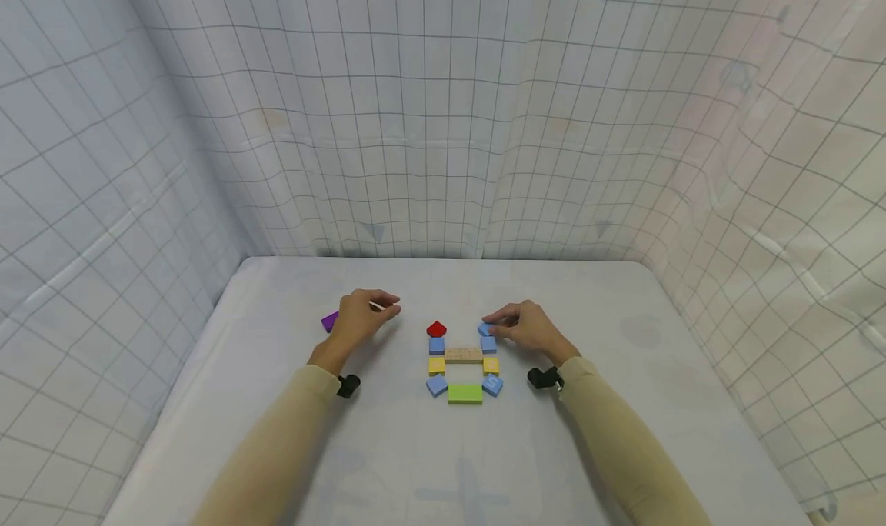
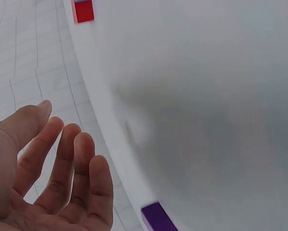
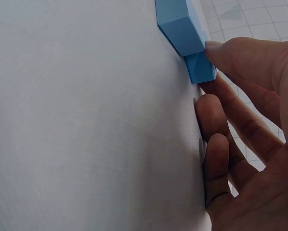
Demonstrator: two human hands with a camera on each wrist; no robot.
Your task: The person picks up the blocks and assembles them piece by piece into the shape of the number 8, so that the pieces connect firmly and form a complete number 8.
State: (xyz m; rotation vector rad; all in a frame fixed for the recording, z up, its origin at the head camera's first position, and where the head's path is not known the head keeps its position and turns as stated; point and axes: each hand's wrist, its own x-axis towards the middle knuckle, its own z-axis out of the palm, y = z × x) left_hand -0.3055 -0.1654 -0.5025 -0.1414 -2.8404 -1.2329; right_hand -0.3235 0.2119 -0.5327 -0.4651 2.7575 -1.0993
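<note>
My right hand (image 1: 529,327) pinches a small blue building block (image 1: 484,329) between thumb and fingers, low at the table. Just in front of that block lies a square blue block (image 1: 488,345); in the right wrist view the held blue block (image 3: 202,68) is partly covered by this nearer one. My left hand (image 1: 361,316) hovers over the table left of the blocks, fingers loosely bent with nothing between them. Beside it is a purple block (image 1: 330,321), partly hidden behind the hand. A red pointed block (image 1: 437,329) lies between the two hands, behind another blue block (image 1: 436,346).
A plain wooden block (image 1: 463,355) lies between the two columns of blocks. Yellow blocks (image 1: 437,366) stand on both sides, with tilted blue blocks (image 1: 438,385) below them. A lime green block (image 1: 465,394) is nearest me. Gridded white curtains (image 1: 443,126) surround the white table (image 1: 388,464).
</note>
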